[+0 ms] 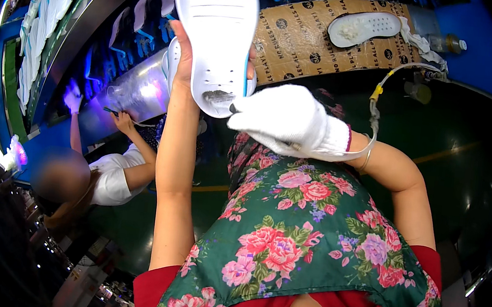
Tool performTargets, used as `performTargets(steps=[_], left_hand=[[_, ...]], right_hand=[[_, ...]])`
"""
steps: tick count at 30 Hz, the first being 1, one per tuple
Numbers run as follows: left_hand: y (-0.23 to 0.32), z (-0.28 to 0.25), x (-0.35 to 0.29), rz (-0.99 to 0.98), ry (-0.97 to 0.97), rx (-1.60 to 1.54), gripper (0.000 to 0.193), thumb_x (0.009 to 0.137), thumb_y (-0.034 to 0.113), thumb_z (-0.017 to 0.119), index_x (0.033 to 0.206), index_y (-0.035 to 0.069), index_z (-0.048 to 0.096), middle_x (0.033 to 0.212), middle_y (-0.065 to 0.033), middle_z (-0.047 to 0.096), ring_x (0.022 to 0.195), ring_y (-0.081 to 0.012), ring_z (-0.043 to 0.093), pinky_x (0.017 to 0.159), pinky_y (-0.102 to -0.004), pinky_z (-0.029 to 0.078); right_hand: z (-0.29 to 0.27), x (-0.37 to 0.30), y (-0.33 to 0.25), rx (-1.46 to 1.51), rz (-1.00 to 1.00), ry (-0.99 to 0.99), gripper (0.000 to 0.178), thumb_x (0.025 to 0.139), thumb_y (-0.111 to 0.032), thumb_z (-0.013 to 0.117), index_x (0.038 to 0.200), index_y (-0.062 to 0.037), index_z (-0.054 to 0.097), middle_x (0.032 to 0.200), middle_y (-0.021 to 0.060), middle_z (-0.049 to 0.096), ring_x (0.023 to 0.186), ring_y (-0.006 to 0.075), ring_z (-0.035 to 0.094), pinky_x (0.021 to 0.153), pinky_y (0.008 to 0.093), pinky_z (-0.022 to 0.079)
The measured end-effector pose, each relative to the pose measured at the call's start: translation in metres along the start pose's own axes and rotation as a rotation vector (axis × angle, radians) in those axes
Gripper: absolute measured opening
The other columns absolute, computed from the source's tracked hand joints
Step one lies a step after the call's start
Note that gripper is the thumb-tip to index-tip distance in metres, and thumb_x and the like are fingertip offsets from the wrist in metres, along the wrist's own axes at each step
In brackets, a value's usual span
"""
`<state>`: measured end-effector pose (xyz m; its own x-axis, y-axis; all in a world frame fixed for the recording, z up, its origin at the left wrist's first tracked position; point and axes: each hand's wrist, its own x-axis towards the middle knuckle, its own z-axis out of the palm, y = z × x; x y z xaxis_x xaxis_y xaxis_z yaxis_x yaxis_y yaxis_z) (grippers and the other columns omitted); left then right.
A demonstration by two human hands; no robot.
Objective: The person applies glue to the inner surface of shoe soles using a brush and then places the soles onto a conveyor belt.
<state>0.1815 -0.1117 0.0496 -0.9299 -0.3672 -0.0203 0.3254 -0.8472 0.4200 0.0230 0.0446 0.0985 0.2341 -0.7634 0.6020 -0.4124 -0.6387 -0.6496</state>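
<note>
My bare left hand (184, 57) is closed around a white shoe sole (215, 36), holding it upright by the edges over the bench front. Grooves cross its upper part, small holes dot the lower part, and a grey, wet-looking patch (219, 97) marks the lower end. Just beside that patch is my right hand (288, 119), in a white knit glove. It is closed on a tool with a dark tip (233, 108); the glove hides the rest. A thin clear hose (374, 116) runs from near this wrist to the bench. Behind the held sole, part of another white sole (173, 62) shows.
On the printed cardboard (290, 44) lies another sole (364, 29) with whitish scraps on it. A crumpled white cloth (417, 39) and a small bottle (447, 43) are at right. Blue racks (96, 66) line the back. A co-worker (115, 176) works at left.
</note>
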Motion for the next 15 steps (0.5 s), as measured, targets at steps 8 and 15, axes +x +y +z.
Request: performTargets(steps=[8, 15], left_hand=[[0.014, -0.018, 0.011, -0.181, 0.062, 0.108, 0.097, 0.080, 0.082, 0.048, 0.143, 0.008, 0.046, 0.116, -0.0250, 0.062, 0.088, -0.0377, 0.070, 0.073, -0.0519, 0.060], [-0.026, 0.007, 0.104, -0.201, 0.260, 0.252, 0.095, 0.081, 0.080, 0.049, 0.144, 0.009, 0.045, 0.123, -0.0224, 0.059, 0.099, -0.0383, 0.064, 0.081, -0.0543, 0.054]], right_hand=[[-0.010, 0.009, 0.012, 0.157, 0.184, -0.080, 0.019, 0.081, -0.007, 0.074, 0.100, -0.0101, 0.074, 0.091, 0.0071, 0.072, 0.080, 0.0265, 0.069, 0.072, 0.0371, 0.056], [-0.102, -0.015, 0.028, 1.206, 0.890, 0.447, 0.017, 0.086, -0.007, 0.073, 0.101, -0.0005, 0.074, 0.084, 0.0068, 0.073, 0.063, 0.0074, 0.061, 0.054, 0.0216, 0.047]])
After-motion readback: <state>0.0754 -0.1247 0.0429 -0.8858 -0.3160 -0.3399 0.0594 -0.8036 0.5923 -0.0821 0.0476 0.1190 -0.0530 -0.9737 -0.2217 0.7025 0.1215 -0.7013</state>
